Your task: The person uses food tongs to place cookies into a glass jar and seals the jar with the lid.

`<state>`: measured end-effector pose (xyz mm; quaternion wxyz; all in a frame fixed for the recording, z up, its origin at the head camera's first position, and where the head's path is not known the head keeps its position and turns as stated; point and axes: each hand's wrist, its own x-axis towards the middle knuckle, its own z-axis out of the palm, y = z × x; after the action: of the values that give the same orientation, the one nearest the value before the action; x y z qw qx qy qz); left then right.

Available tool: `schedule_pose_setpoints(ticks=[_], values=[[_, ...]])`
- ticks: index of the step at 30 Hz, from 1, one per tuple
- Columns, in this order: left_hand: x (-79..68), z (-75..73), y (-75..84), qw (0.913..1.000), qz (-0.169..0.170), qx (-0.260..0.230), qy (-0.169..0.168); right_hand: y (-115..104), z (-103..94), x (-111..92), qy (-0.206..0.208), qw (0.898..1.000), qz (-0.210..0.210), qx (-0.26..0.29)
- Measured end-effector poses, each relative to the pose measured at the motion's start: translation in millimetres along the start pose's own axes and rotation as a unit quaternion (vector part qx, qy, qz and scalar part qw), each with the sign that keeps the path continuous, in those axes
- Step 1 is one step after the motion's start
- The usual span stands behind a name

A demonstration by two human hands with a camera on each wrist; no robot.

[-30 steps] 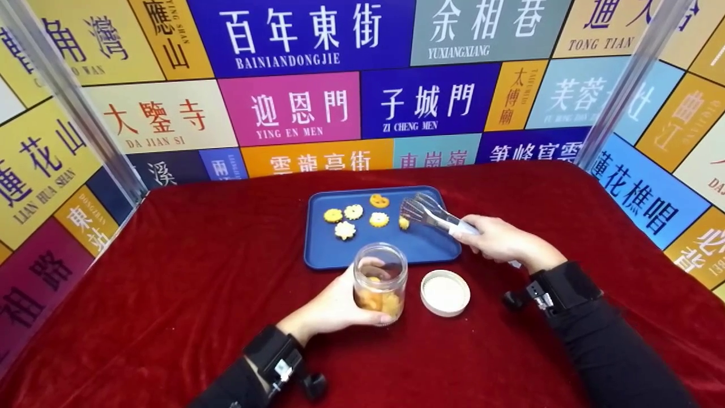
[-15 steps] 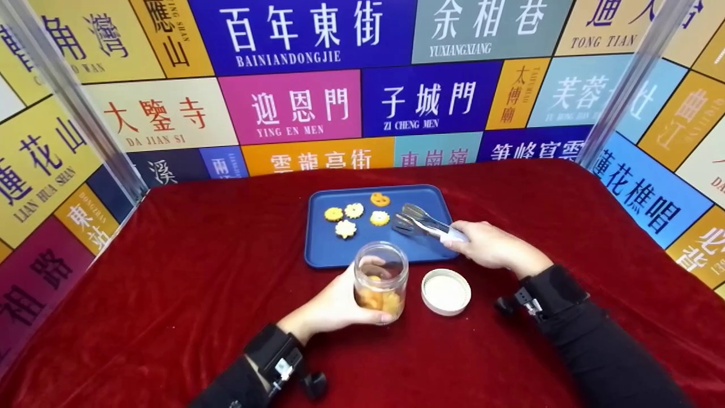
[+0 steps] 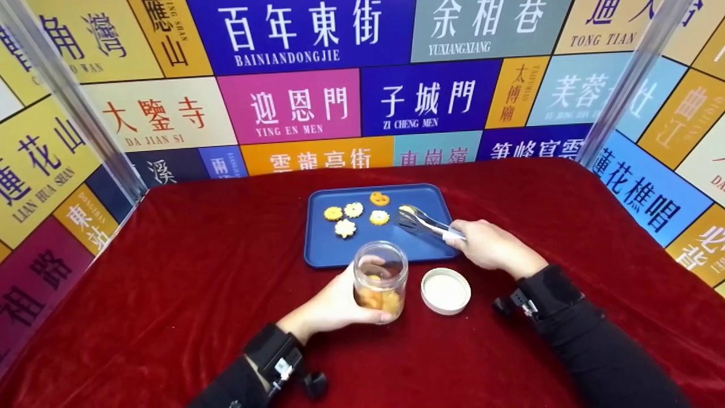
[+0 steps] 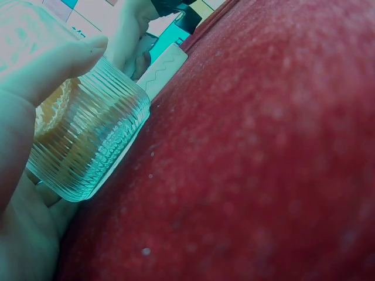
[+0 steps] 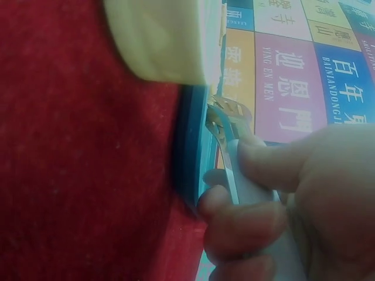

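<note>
My left hand (image 3: 334, 303) grips a clear glass jar (image 3: 391, 300), its thumb and fingers wrapped round the side. Yellow-brown cookies lie in the bottom of the open jar; ribbed glass shows in the left wrist view. With my right hand (image 3: 493, 246) I hold metal serving tongs (image 5: 249, 170) by their pale grip. The slotted heads reach low over the right part of the blue tray (image 3: 328, 255), and a bit of yellow cookie (image 3: 406, 209) shows at their tip, mostly hidden. Several cookies (image 3: 345, 228) and a pretzel (image 3: 379, 198) lie on the tray's left and middle.
A cream jar lid (image 3: 446, 292) lies inner side up between the jar and my right forearm. Red velvet cloth (image 3: 226, 243) covers the table. Behind it stands a panel wall (image 3: 289, 107) with coloured signs, flanked by clear posts (image 3: 623, 73).
My right hand has moved slightly left and toward me, and the tongs' heads have come down over the cookie and narrowed. The left hand and jar stay in place.
</note>
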<state>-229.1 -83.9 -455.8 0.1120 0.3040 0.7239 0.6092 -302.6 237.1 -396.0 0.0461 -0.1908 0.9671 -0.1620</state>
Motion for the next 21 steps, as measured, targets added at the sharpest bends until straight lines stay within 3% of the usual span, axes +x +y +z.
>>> schedule_pose_setpoints(ticks=[10, 21], values=[[0.9, -0.5, -1.0, 1.0000, 0.004, 0.006, 0.001, 1.0, -3.1, -0.7, 0.032, 0.999, 0.016, -0.005], [0.4, -0.6, -1.2, 1.0000, 0.004, 0.004, 0.001, 1.1, -24.9, -6.7, 0.045, 0.999, 0.013, 0.011]])
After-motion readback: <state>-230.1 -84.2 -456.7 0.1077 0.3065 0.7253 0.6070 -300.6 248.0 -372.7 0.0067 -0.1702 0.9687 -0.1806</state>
